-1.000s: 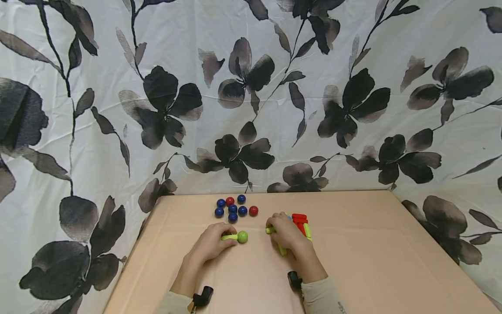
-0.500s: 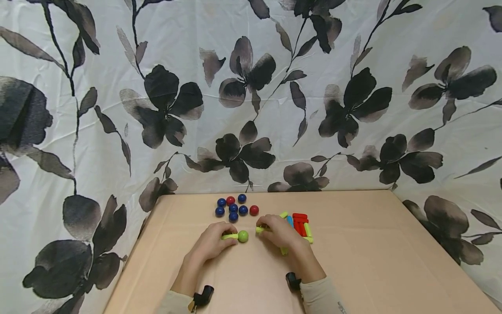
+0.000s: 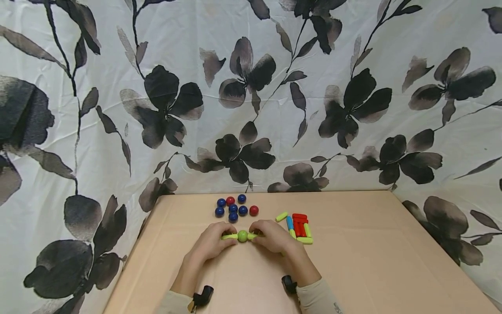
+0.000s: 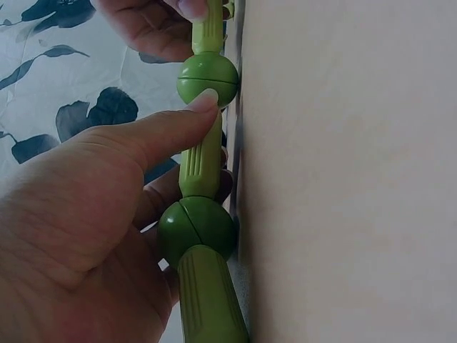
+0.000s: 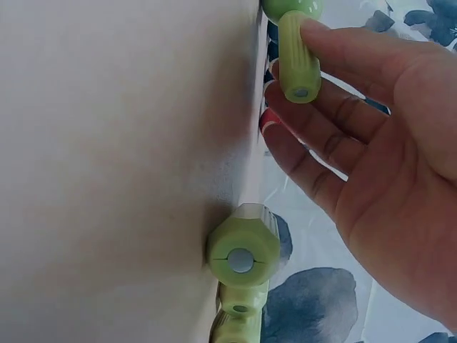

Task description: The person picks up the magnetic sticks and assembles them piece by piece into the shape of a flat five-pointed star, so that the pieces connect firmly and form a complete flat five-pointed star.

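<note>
My left hand [image 3: 213, 240] pinches a light-green magnetic stick [image 4: 201, 164] between thumb and fingers. One end of this stick meets a green ball [image 3: 242, 236]; its other end meets a second green ball [image 4: 196, 232], from which a thicker-looking near stick [image 4: 211, 300] runs toward the wrist camera. Opposite, my right hand [image 3: 274, 237] pinches another light-green stick [image 5: 298, 61], its grey tip facing the right wrist camera. The far end of that stick is right at the first ball, in line with the left hand's stick. Both hands are low over the table.
Several blue balls [image 3: 233, 208] and two red balls [image 3: 254, 210] lie behind the hands. To the right lie red sticks [image 3: 300, 224], a blue stick [image 3: 290, 223] and several light-green sticks [image 3: 304, 240]. A floral cloth [image 3: 251, 109] hangs behind the table [image 3: 372, 261].
My right hand has brought a light-green stick leftward from the group of sticks up to the green ball, uncovering the sticks on the right. My left hand has stayed put with its stick.
</note>
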The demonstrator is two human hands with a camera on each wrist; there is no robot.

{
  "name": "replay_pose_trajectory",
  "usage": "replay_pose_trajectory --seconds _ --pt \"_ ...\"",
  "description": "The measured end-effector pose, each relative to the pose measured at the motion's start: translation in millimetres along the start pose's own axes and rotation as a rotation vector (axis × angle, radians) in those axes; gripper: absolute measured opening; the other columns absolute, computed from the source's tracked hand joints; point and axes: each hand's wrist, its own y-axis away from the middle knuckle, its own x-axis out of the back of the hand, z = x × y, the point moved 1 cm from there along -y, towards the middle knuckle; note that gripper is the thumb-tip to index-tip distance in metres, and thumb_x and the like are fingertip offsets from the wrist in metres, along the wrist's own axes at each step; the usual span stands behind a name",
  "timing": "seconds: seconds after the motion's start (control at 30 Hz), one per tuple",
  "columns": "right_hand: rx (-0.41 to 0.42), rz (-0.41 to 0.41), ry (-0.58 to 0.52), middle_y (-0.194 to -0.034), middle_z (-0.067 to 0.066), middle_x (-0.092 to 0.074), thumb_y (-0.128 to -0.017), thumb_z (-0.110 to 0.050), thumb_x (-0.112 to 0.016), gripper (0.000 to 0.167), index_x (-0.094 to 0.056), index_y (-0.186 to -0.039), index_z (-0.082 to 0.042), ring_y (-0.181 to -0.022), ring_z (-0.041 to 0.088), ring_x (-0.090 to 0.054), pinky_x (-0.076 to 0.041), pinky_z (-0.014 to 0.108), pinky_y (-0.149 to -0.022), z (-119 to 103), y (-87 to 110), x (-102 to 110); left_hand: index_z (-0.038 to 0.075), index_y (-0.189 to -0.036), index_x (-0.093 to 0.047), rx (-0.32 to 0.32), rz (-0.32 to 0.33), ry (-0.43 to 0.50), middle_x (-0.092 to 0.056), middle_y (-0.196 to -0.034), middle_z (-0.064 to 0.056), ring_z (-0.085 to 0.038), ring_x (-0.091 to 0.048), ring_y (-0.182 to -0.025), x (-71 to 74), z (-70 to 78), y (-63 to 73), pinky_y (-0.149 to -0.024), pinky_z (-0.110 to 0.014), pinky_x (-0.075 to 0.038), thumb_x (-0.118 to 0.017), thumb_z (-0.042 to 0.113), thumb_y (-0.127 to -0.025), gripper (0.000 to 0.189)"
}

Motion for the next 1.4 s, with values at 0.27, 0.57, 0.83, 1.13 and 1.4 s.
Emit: replay_pose_trajectory --seconds 0.27,0.57,0.83,1.13,1.4 --pt "-0.056 0.005 0.013 -0.104 -0.006 -0.072 -0.094 -0.018 -0.078 0.024 -0.075 -0.118 -0.015 -0.09 0.01 -0.06 -0.054 0.035 -0.094 2 1.1 0 0.021 -0.101 -0.075 0.029 0.002 0.025 -0.066 -0.088 0.01 -0.01 -0.058 -0.083 3.0 -1.0 1.6 -0.081 -0.032 -0.05 -0.081 0.026 -0.092 0.011" --pt "-0.024 -0.02 -0.011 -0.107 -0.005 -0.074 -0.095 -0.019 -0.078 0.024 -0.076 -0.117 -0.013 -0.094 0.009 -0.062 -0.055 0.035 -0.096 -3 1.2 -1 0.018 -0.112 -0.075 0.071 -0.061 0.111 -0.066 -0.088 0.005 -0.013 -0.059 -0.08 7.1 -3.0 3.2 -0.071 -0.026 -0.048 -0.077 0.039 -0.094 0.028" --pt "0.02 -0.047 -0.062 -0.098 -0.01 -0.07 -0.095 -0.022 -0.077 0.025 -0.075 -0.119 -0.012 -0.085 0.007 -0.059 -0.054 0.023 -0.084 -11 -4.2 -7 0.016 -0.117 -0.077 -0.009 -0.076 0.051 -0.068 -0.097 0.006 -0.013 -0.058 -0.086 6.2 2.9 2.3 -0.077 -0.027 -0.049 -0.082 0.031 -0.091 0.031" --pt "-0.079 0.107 -0.105 -0.119 0.001 -0.067 -0.098 -0.026 -0.073 0.032 -0.071 -0.127 -0.012 -0.106 0.019 -0.063 -0.057 0.04 -0.097 -7 -4.2 0 0.016 -0.111 -0.078 0.057 -0.032 -0.001 -0.069 -0.103 0.005 -0.015 -0.058 -0.09 6.9 4.2 0.5 -0.086 -0.038 -0.049 -0.078 0.019 -0.092 0.02" --pt "-0.125 0.249 0.088 -0.14 0.005 -0.06 -0.099 -0.022 -0.07 0.043 -0.062 -0.141 -0.014 -0.131 0.026 -0.055 -0.05 0.048 -0.11 -7 -28.0 12 0.014 -0.112 -0.079 0.016 -0.014 -0.054 -0.07 -0.105 0.004 -0.014 -0.061 -0.097 6.0 5.6 -1.4 -0.096 -0.044 -0.051 -0.074 0.012 -0.091 0.022"
